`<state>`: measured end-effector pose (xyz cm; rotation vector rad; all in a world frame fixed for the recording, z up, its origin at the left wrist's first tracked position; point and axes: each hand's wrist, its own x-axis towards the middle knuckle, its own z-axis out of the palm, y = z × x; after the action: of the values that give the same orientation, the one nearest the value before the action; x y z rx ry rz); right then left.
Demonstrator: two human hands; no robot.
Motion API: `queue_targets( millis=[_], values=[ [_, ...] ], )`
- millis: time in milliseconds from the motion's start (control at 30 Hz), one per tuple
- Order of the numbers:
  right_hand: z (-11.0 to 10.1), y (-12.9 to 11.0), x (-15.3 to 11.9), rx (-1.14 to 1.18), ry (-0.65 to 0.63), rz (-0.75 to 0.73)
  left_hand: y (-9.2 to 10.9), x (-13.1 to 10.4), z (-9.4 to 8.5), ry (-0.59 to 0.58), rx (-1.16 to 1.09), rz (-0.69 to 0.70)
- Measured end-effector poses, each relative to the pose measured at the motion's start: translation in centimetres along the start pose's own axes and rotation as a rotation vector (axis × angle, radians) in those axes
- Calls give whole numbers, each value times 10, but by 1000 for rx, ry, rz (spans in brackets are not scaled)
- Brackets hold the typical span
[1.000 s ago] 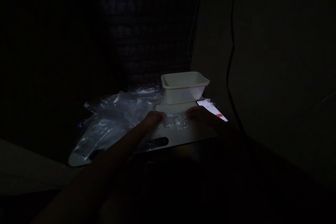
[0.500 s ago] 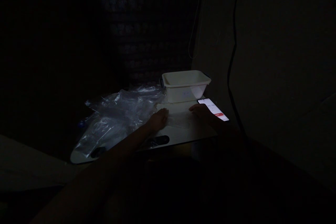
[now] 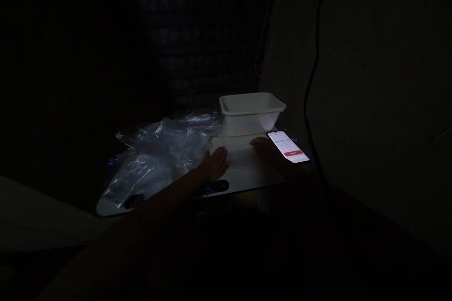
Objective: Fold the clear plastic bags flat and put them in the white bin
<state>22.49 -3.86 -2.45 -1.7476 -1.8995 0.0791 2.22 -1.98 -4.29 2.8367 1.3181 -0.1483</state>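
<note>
In the dim head view, my left hand (image 3: 216, 163) lies flat on the table, fingers stretched out and thumb apart. It touches the left side of a clear plastic bag (image 3: 242, 157) spread thinly on the white tabletop. Across from it, my right hand (image 3: 264, 146) is at the bag's right edge, its fingertips drawn together in what looks like a pinch. Darkness hides most of its fingers. A heap of clear plastic bags (image 3: 169, 146) covers the table to the left of my left hand.
Behind my hands stands a white plastic tub (image 3: 243, 124) with dark handles. A lit phone (image 3: 287, 146) showing a timer lies beside my right forearm. Dark slots sit along the front of the white folding table (image 3: 243, 181). A black cable (image 3: 310, 80) hangs along the right wall.
My left hand has opened out, its thumb and fingers now spread. My right hand has shifted slightly left, and more of the phone screen shows.
</note>
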Motion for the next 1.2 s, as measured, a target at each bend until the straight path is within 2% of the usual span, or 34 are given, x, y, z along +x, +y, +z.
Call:
queue_targets(
  millis=[100, 233, 400, 700, 1200],
  values=[
    [6, -15, 1, -85, 1, -47, 1, 0, -1, -10, -3, -2],
    [26, -34, 0, -183, -77, -229, 2, -1, -1, 5, -10, 8],
    [44, -43, -11, -288, -167, -332, 2, 1, 1, 18, -18, -11],
    [53, -40, -18, -342, -175, -386, 4, 0, -2, -4, 5, -1],
    [50, -28, -21, -371, -158, -326, 6, 1, -4, -30, 13, -29]
  ],
)
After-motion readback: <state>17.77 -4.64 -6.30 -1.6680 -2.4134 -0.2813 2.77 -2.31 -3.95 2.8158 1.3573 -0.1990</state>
